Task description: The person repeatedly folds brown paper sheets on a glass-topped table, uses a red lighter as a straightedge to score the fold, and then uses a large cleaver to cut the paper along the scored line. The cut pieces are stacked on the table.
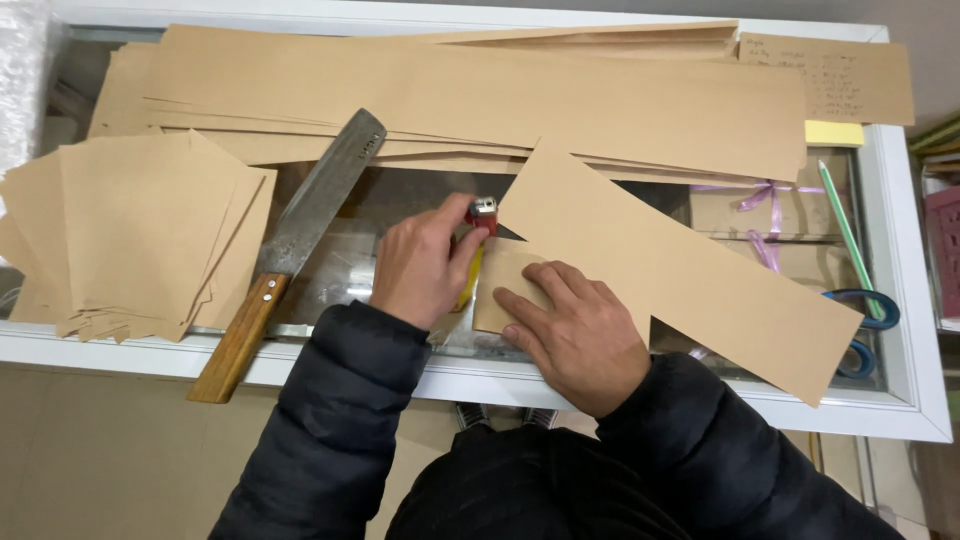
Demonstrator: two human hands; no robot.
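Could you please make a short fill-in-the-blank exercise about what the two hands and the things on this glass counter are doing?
1. The left hand grips a ____ and yellow cutter.
2. The right hand presses flat on a long strip of ____ paper.
3. The big knife left of the hands has a ____ handle.
4. The scissors at the right edge have ____ handles.

Missing words: red; brown; wooden; blue

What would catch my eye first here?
The big wood-handled knife lying at left on the glass-topped counter, beside a stack of brown paper squares. At centre, the left hand holds a red-and-yellow utility cutter while the right hand presses a long brown paper strip.
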